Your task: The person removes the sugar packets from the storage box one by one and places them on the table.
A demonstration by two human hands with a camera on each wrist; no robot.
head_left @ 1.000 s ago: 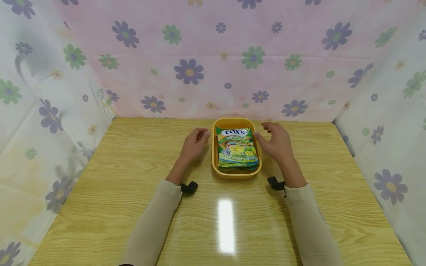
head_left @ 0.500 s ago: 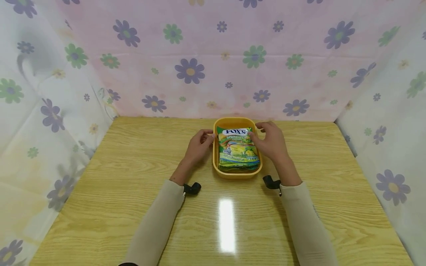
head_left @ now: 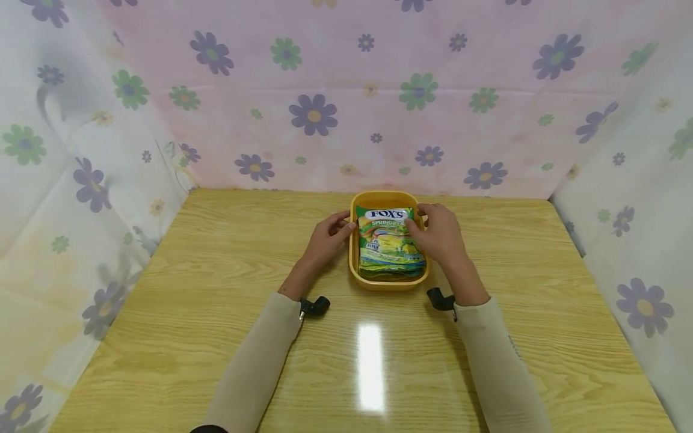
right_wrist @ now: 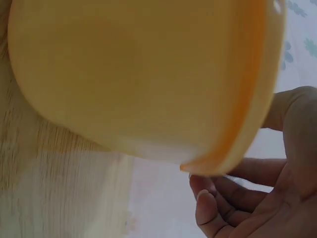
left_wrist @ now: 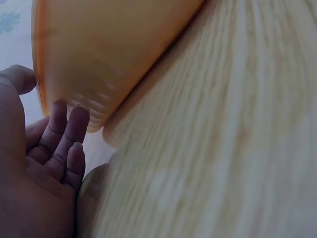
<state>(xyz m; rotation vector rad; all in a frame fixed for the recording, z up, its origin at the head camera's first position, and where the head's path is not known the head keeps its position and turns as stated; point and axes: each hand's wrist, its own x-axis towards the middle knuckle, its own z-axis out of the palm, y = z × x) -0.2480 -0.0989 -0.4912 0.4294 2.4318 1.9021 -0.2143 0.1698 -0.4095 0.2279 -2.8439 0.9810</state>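
A yellow plastic tub (head_left: 387, 286) with rounded corners stands on the table near its back edge. Inside it lie several green candy bags (head_left: 387, 242), the top one printed FOX'S. My left hand (head_left: 326, 240) holds the tub's left side, thumb at the rim and the other fingers bent against the outer wall (left_wrist: 114, 44). On the opposite side, my right hand (head_left: 441, 234) grips the rim near the back corner. Its thumb reaches over the rim beside the bags; its other fingers (right_wrist: 207, 208) curl under the rim from outside.
The wood-grain table (head_left: 216, 270) carries a bright light reflection in front of the tub. A flowered curtain (head_left: 346, 90) hangs close behind the tub and along both sides. Black wrist cameras (head_left: 316, 305) stick out from both sleeves.
Both hands have moved inward from beside the tub to its rim, the left going right and the right going left. The tub and bags stay in place; the head view has shifted slightly.
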